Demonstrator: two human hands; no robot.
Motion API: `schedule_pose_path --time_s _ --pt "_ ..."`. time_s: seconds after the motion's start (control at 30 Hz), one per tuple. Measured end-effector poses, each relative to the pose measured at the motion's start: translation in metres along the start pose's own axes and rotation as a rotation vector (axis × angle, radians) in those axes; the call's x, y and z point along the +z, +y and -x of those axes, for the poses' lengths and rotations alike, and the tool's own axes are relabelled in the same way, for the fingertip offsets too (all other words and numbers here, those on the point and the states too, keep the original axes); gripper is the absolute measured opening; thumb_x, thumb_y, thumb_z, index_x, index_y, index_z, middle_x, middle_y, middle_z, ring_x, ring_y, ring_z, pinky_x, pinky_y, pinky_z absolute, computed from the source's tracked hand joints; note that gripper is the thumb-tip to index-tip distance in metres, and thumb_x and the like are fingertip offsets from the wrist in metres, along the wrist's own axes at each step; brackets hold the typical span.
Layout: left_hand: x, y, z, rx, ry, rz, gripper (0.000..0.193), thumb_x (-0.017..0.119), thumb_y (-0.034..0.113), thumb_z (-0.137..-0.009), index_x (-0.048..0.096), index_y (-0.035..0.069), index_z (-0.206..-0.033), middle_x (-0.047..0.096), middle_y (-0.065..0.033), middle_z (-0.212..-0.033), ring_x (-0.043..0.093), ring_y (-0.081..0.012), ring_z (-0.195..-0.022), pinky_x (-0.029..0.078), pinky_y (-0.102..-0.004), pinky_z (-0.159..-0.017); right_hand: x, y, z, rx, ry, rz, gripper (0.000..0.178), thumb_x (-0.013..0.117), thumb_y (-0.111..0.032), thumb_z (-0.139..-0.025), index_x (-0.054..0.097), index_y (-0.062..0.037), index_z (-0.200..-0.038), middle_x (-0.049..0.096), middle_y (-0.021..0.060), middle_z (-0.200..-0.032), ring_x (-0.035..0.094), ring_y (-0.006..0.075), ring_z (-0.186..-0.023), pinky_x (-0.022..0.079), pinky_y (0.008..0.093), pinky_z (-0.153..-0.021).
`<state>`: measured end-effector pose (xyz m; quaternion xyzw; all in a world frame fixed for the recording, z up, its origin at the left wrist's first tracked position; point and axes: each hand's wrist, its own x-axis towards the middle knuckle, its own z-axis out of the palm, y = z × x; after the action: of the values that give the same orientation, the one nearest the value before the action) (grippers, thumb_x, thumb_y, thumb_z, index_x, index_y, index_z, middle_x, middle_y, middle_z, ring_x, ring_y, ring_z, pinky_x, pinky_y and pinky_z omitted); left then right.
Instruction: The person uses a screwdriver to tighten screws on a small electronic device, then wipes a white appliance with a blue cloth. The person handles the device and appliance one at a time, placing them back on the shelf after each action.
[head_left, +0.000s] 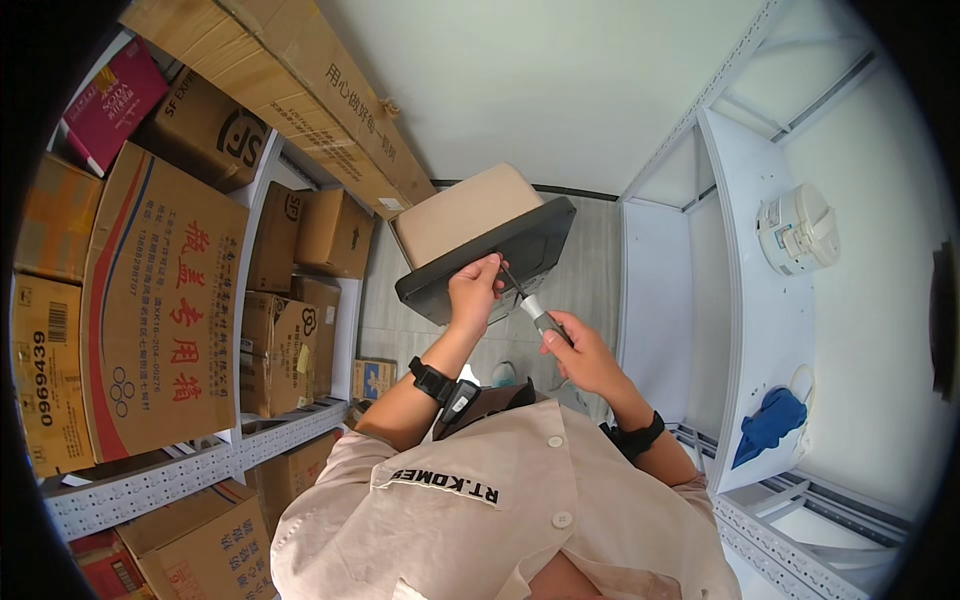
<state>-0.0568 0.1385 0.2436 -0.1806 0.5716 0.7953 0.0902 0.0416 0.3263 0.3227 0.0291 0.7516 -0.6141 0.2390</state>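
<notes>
In front of me is a beige, box-shaped piece [470,215] with a wide black panel [535,235] on the side facing me. It sits tilted, its top leaning away. My right hand [585,352] is closed round the grey and white handle of a screwdriver [534,307]. The shaft points up and left toward the black panel's near edge. My left hand [477,290] is at that edge, thumb and fingers pinched together close to the screwdriver's tip. What the pinch holds, if anything, is too small to make out.
Shelves on the left carry several cardboard boxes [165,310]. A long carton [300,90] leans behind the beige piece. On the right, a white rack [735,200] holds a white bucket [798,232] and a blue cloth [772,425]. A small box [374,380] lies on the tiled floor.
</notes>
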Motion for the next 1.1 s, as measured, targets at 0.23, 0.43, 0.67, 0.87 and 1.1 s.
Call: schedule_pose_path --time_s 0.23,0.43,0.67,0.87,1.1 --pt "0.0 0.004 0.004 -0.013 -0.038 -0.007 0.023 0.06 0.025 -0.098 0.068 0.006 -0.109 0.072 -0.0009 -0.094 0.057 -0.0046 -0.064 0.045 -0.0209 -0.055 0.001 0.006 -0.007 0.087 -0.093 -0.179 0.041 0.041 -0.029 -0.105 0.042 -0.0051 -0.137 0.066 0.0078 -0.09 0.048 0.0098 -0.052 0.042 0.0245 -0.051" --pt "-0.005 0.005 0.004 -0.131 -0.214 0.129 0.026 0.054 0.023 -0.1 0.066 0.004 -0.113 0.072 -0.0021 -0.098 0.06 -0.0036 -0.067 0.047 -0.0199 -0.056 0.002 0.014 -0.013 0.14 -0.103 -0.326 0.035 0.038 -0.029 -0.105 0.041 -0.0064 -0.132 0.067 0.0106 -0.092 0.048 0.0116 -0.05 0.041 0.0259 -0.051" --pt "-0.001 0.002 0.005 -0.124 -0.18 0.121 0.025 0.058 0.027 -0.099 0.067 0.006 -0.107 0.071 -0.0005 -0.095 0.056 -0.0025 -0.064 0.044 -0.0189 -0.055 0.009 0.04 -0.013 -0.426 0.268 0.328 0.048 0.067 -0.02 -0.09 0.045 -0.0046 -0.131 0.057 0.0045 -0.092 0.054 0.0127 -0.066 0.044 0.0265 -0.06" --pt "-0.003 -0.002 0.001 -0.125 -0.124 0.121 0.025 0.066 0.032 -0.095 0.069 0.008 -0.091 0.064 0.0044 -0.078 0.052 -0.0026 -0.058 0.041 -0.0189 -0.051 0.009 0.012 0.005 -0.173 0.245 0.197 0.048 0.064 -0.019 -0.091 0.046 -0.0047 -0.133 0.061 0.0104 -0.091 0.057 0.0218 -0.075 0.048 0.034 -0.068" --pt "0.002 0.002 0.0 -0.127 -0.132 0.125 0.026 0.068 0.034 -0.094 0.064 0.01 -0.082 0.059 0.0052 -0.071 0.052 -0.0032 -0.058 0.041 -0.0198 -0.05 0.001 0.011 0.0 0.096 0.01 -0.349 0.046 0.054 -0.027 -0.099 0.039 -0.0066 -0.138 0.056 0.0038 -0.087 0.049 0.009 -0.066 0.043 0.0249 -0.059"
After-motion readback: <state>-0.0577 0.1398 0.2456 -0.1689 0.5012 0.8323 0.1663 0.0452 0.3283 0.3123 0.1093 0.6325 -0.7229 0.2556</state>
